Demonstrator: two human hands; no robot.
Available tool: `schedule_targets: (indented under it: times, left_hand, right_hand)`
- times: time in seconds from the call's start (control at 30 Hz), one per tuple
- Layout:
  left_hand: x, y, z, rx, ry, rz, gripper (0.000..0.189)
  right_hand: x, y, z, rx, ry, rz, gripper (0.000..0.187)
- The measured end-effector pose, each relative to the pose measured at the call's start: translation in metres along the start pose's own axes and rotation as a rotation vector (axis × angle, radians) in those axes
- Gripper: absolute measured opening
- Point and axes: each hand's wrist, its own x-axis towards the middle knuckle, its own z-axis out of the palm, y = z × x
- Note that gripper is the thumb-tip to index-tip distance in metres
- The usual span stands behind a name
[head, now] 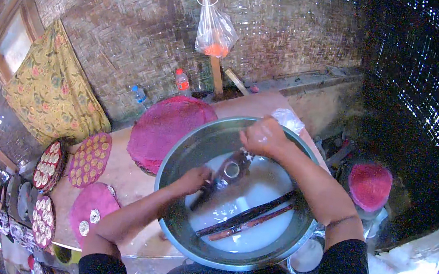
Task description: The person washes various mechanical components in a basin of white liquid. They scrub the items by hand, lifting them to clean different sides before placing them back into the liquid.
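Note:
A large green-grey basin (159, 195) with cloudy whitish liquid in it stands in front of me. My left hand (196, 180) grips the near handle of a dark wooden press (219, 175), which is tilted over the liquid and has a round, light-rimmed opening. My right hand (264, 136) is curled into a wet fist just above the press's far end, near the basin's far rim. Whether something is inside that fist is hidden. A dark thick stick (245, 215) and a thinner reddish-brown stick (252, 223) lie slanted in the liquid, nearer to me.
On the table (143, 218), a stack of round pink mats (171, 129) stands behind the basin. Leftward, a pink mat (89, 207) bears a few pale coils, beside fuller trays (90, 159). Two bottles (182, 81) stand near the woven wall. A metal pot (305, 256) is at right.

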Motion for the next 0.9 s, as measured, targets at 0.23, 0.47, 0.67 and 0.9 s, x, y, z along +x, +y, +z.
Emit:
schedule_targets:
  times: [0.23, 0.47, 0.67, 0.9]
  left_hand:
    - [0.061, -0.041, -0.002, 0.529, -0.555, -0.158, 0.052]
    - [0.076, -0.092, 0.044, 0.634, -0.420, -0.265, 0.064]
    - [0.078, -0.079, 0.077, -0.125, -0.460, 0.198, 0.045]
    - [0.057, -0.034, 0.072, 0.617, -0.346, 0.101, 0.044]
  right_hand:
    - [0.011, 0.024, 0.119, 0.393, -0.640, 0.174, 0.026]
    - [0.011, 0.024, 0.212, 1.224, -0.775, 0.361, 0.022]
    - [0.025, -0.021, 0.113, 1.379, -1.526, 0.005, 0.033]
    - [0.035, 0.020, 0.143, 0.062, -0.450, -0.153, 0.023]
